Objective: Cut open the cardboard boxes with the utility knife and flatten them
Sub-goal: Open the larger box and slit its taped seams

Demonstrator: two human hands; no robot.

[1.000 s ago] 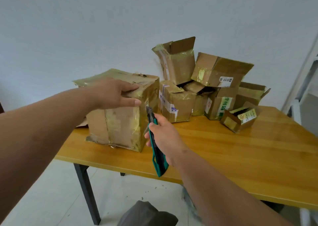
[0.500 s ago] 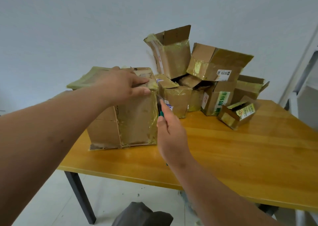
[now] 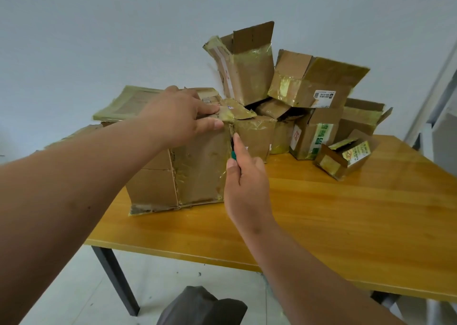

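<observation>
The right hand [image 3: 243, 176] is gripping the green utility knife [image 3: 233, 151], forefinger stretched along it, its tip now pushed higher up the big box [image 3: 188, 166] corner than a moment ago. The left hand [image 3: 183, 115], fingers curled, is clamping that box's top edge at the table's [image 3: 346, 213] nine o'clock. Labels on the box pile [image 3: 309, 97] at one o'clock are staying unreadable.

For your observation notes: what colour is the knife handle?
Teal green knife handle, in the right hand; head view.
</observation>
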